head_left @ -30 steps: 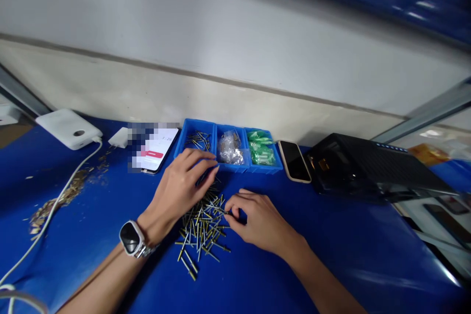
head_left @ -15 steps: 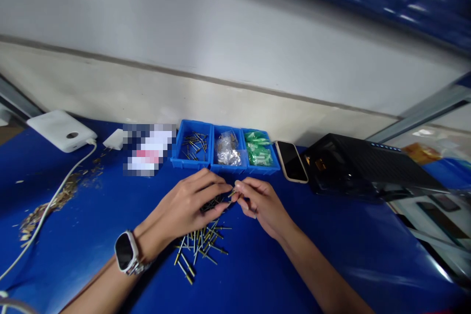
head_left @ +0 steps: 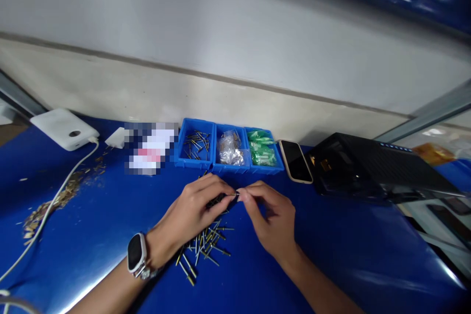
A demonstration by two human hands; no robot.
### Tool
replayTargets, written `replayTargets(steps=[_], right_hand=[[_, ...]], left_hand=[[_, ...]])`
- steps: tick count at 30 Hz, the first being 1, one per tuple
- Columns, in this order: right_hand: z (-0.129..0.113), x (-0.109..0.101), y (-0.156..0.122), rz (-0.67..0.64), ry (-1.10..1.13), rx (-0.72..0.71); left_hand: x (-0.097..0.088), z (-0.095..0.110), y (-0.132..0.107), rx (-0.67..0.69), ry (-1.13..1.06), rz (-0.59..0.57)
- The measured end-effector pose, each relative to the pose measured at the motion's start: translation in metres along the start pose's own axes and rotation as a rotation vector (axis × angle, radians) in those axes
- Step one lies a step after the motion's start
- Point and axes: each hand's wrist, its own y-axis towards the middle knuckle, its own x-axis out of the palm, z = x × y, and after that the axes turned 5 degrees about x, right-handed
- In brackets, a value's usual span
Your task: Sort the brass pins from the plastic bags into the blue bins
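My left hand [head_left: 196, 206], with a watch on its wrist, is closed on a bundle of thin metal pins just above the blue table [head_left: 91, 235]. My right hand [head_left: 272, 216] pinches the tip of one pin [head_left: 235, 193] where the two hands meet. A loose pile of several brass-tipped pins [head_left: 204, 245] lies on the table below the hands. Behind them stands a row of small blue bins [head_left: 228, 149]: the left one holds pins, the middle one clear bags, the right one green packets.
A phone [head_left: 296, 161] lies right of the bins, and beside it stands a black device [head_left: 371, 167]. At far left, a white power bank [head_left: 64, 129] with a white cable [head_left: 47, 211] crosses scattered brass scraps [head_left: 44, 208]. A blurred screen [head_left: 149, 149] lies left of the bins.
Both hands rose from the pile and came together. The left hand gathered pins, and the right hand now pinches one pin at the left fingertips.
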Motion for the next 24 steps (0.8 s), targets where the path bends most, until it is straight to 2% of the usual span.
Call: replayTargets(steps=[2, 4, 6, 7, 9, 12, 14, 16, 17, 19, 21, 24], right_hand=[[0.003, 0.0, 0.006, -0.007, 0.198, 0.251], [0.008, 0.001, 0.011, -0.092, 0.493, 0.554], [0.013, 0.005, 0.013, -0.205, 0.743, 0.796], [0.016, 0.007, 0.013, -0.253, 0.814, 0.872], [0.018, 0.01, 0.011, -0.302, 0.853, 0.931], [0.015, 0.011, 0.008, -0.286, 0.714, 0.821], [0.01, 0.006, 0.009, -0.261, 0.507, 0.636], [0.004, -0.002, 0.011, -0.274, 0.205, 0.409], [0.001, -0.006, 0.011, -0.317, 0.034, 0.305], [-0.005, -0.015, 0.011, -0.472, -0.27, 0.149], [-0.007, -0.019, 0.009, -0.618, -0.465, 0.098], [-0.005, -0.017, 0.003, -0.687, -0.589, 0.083]], left_hand=[[0.002, 0.0, -0.001, 0.017, 0.002, 0.035], [0.004, 0.0, -0.002, 0.054, 0.014, 0.039], [0.004, 0.001, -0.004, 0.101, 0.034, 0.007], [0.003, 0.002, -0.004, 0.126, 0.048, -0.014], [0.0, 0.005, -0.004, 0.176, 0.074, -0.048], [-0.01, 0.006, -0.001, 0.251, 0.131, 0.0], [-0.019, 0.003, 0.003, 0.253, 0.246, 0.156], [-0.027, -0.005, 0.007, 0.156, 0.426, 0.34], [-0.03, -0.01, 0.009, 0.076, 0.51, 0.389], [-0.034, -0.018, 0.01, -0.04, 0.594, 0.402], [-0.033, -0.023, 0.009, -0.069, 0.576, 0.353], [-0.028, -0.02, 0.008, -0.04, 0.495, 0.278]])
